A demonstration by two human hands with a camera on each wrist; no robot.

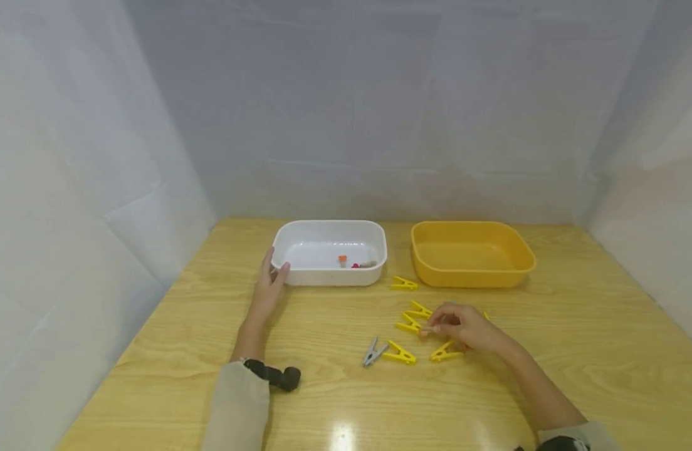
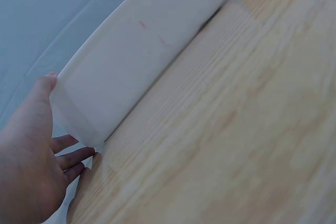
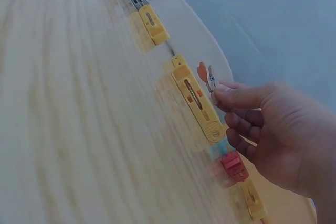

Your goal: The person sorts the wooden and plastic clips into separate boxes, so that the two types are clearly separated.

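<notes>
My left hand (image 1: 271, 280) rests with straight fingers against the left front corner of a white tub (image 1: 301, 275); in the left wrist view the left hand (image 2: 32, 157) has its thumb along the white tub (image 2: 136, 51). My right hand (image 1: 463, 326) pinches a tiny wooden peg (image 1: 427, 329) just above the table. In the right wrist view the right hand's (image 3: 273, 129) thumb and forefinger hold that tiny wooden peg (image 3: 211, 81), which bears an orange heart. Yellow pegs (image 1: 400, 354) and a grey peg (image 1: 373, 352) lie around it.
An empty yellow tub (image 1: 473, 274) stands right of the white one. The white tub holds a few small pegs (image 1: 343, 259). One yellow peg (image 1: 404, 284) lies between the tubs. A small red peg (image 3: 234, 165) lies under my right hand. White sheeting walls the wooden table (image 1: 177, 326).
</notes>
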